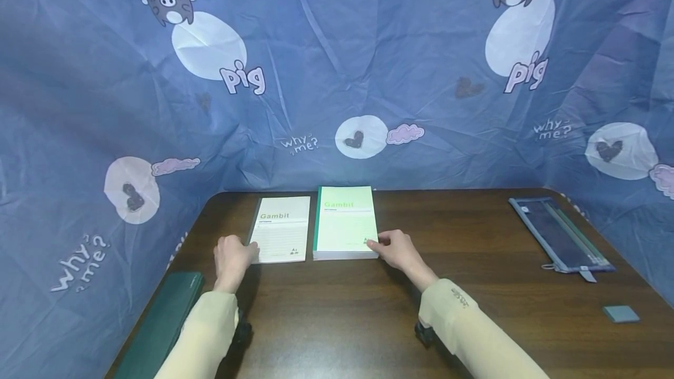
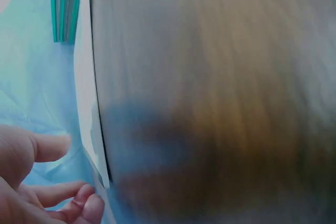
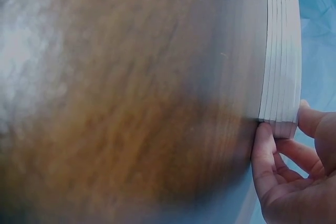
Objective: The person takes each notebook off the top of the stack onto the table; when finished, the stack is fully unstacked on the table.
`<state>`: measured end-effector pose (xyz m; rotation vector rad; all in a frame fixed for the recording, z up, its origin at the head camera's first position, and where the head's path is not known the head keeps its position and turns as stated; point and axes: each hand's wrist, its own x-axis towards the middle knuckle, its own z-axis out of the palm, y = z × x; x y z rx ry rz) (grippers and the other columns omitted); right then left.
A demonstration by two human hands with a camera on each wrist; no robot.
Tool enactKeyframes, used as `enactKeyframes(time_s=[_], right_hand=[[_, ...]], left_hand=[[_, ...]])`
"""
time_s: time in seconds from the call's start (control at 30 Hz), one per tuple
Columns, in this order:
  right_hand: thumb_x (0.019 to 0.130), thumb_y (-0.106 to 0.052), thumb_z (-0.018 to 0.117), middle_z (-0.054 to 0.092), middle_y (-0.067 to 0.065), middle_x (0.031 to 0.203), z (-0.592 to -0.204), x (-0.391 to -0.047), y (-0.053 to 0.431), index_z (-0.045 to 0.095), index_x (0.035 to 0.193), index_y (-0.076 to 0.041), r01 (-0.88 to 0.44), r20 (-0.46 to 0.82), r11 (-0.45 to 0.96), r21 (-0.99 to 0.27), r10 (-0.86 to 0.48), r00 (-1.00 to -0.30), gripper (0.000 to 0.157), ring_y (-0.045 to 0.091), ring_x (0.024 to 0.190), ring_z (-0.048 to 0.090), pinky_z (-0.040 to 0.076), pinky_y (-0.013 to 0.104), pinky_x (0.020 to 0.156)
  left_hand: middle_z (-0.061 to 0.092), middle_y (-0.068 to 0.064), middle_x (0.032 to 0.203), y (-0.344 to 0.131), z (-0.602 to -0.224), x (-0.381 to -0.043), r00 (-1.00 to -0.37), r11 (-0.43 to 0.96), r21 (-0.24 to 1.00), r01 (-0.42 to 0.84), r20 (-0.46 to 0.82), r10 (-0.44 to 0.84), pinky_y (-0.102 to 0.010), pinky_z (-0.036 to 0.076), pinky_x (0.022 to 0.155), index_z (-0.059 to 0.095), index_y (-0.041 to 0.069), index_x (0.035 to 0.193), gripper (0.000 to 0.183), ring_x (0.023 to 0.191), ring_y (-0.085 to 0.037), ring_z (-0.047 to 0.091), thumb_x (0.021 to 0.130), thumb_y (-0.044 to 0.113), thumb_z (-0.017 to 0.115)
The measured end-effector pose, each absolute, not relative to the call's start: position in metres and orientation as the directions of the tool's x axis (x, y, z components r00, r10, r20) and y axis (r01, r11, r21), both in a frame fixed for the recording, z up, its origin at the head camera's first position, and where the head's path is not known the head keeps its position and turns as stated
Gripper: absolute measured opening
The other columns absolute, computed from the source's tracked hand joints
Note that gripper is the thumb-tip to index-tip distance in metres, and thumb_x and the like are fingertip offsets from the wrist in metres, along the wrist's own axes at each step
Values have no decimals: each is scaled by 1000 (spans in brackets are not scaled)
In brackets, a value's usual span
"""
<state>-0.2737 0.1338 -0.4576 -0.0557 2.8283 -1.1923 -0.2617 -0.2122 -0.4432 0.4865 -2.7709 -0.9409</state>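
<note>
Two piles of "Gambit" notebooks lie side by side at the back of the table. On the left is a thin white notebook with a dark spine. The thick notebook stack beside it has a pale green cover and green spine; its layered page edges show in the right wrist view. My right hand holds the stack's near right corner, thumb on top and fingers at the lower edge. My left hand is at the thin notebook's left edge, its thumb raised apart from the fingers.
A dark green case lies along the table's left edge. At the right are a blue mesh zip pouch and a small grey-green block. A blue patterned cloth hangs behind the brown wooden table.
</note>
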Motion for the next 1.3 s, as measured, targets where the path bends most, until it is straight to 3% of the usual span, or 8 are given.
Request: enactKeyframes(time_s=[0.13,0.2,0.37,0.5,0.63,0.87,1.3], right_hand=[[94,-29,70,71,9,92,-458,-274,134,70,118,2,-9,-43,705,-709,-56,-998,40,20,80,61,52,39,77],[94,-30,70,71,9,92,-458,-274,134,70,118,2,-12,-38,708,-706,-55,-998,40,21,81,60,51,39,77],[94,-29,71,70,9,91,-457,-273,134,70,118,3,-19,-29,706,-708,-56,-998,40,21,80,60,51,39,76],[93,-29,71,70,9,90,-457,-272,134,70,117,3,-15,-28,704,-710,-50,-998,40,21,79,60,51,38,75],[93,-30,71,71,10,93,-459,-272,135,69,118,3,-17,-23,703,-711,-47,-999,41,21,82,61,52,40,79],[93,-29,71,71,11,94,-460,-272,134,69,117,4,-29,-9,698,-716,-50,-999,40,22,83,61,52,42,80],[91,-28,73,68,9,85,-462,-271,132,68,117,5,-13,23,666,-745,5,-1000,43,19,73,59,49,33,68]], left_hand=[[58,-35,112,-203,-443,-266,-929,732,656,-184,127,-347,-57,39,95,61,-19,115,40,106,-48,53,93,15,59],[60,-33,113,-198,-443,-268,-930,713,686,-146,150,-335,-56,40,94,61,-16,118,40,107,-47,55,94,16,59],[68,-22,98,-181,-441,-270,-949,681,729,-67,163,-269,-49,46,81,66,-8,111,33,92,-37,63,94,21,64],[69,-18,95,-165,-442,-273,-971,675,737,-43,127,-201,-46,47,80,68,-5,107,32,90,-32,64,94,24,66],[67,-17,97,-147,-447,-275,-987,641,766,-57,51,-149,-43,51,79,66,-5,110,36,89,-29,64,95,28,66],[64,-15,103,-125,-452,-274,-988,439,885,-155,-132,-82,-36,53,76,61,-4,120,42,87,-25,64,97,30,64],[67,-16,111,-117,-459,-274,-981,390,900,-193,-170,-93,-39,53,82,64,-3,122,41,93,-24,64,93,27,67]])
